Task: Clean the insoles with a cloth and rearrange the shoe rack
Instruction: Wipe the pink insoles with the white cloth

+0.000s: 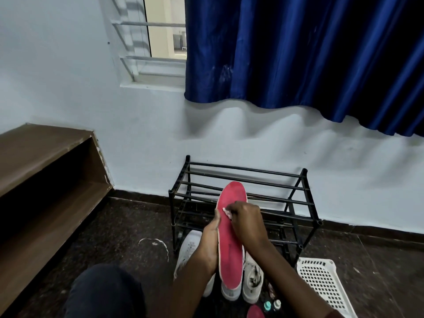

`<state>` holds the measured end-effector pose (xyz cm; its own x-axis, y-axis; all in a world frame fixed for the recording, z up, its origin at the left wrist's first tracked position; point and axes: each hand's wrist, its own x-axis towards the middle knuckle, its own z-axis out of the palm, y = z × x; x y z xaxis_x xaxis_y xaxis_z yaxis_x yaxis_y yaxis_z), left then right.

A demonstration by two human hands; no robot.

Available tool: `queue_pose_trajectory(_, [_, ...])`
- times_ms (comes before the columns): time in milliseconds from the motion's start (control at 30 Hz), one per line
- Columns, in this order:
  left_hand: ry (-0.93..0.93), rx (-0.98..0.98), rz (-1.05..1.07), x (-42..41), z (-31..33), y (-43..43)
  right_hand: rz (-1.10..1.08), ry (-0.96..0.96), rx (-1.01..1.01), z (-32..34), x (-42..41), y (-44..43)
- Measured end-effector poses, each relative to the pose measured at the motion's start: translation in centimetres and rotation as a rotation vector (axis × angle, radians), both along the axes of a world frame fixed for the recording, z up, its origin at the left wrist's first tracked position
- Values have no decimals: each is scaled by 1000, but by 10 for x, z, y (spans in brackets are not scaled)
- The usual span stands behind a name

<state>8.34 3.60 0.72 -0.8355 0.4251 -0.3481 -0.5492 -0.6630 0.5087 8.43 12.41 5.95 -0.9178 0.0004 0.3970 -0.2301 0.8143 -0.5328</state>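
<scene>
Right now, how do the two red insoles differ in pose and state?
The held insole is raised in the left hand; the second insole lies low, cut by the frame's edge. The right hand presses a cloth on the held insole; no hand touches the second insole. Both are red.

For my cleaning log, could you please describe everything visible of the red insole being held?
The insole is red on its facing side with a pale edge, seemingly foam, and shows darker smudges. It is held above white shoes, toe end towards the black shoe rack. The left hand grips its left edge; the right hand holds a small white cloth against its upper half.
</scene>
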Motion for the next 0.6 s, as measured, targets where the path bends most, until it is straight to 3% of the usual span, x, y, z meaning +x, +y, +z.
queue_pose_trajectory(167, [60,122,3,-4,10,-14,146,10,-76,-4,23,-11])
queue_pose_trajectory(267, [-30,136,-46,-12,10,-19,254,-63,-118,-10,40,-14])
queue_pose_trajectory(433, [-108,155,-45,-12,6,-16,258,-106,-131,-11,48,-9])
queue_pose_trajectory(600, [-63,65,-41,-10,6,-19,229,-86,-112,-6,34,-11])
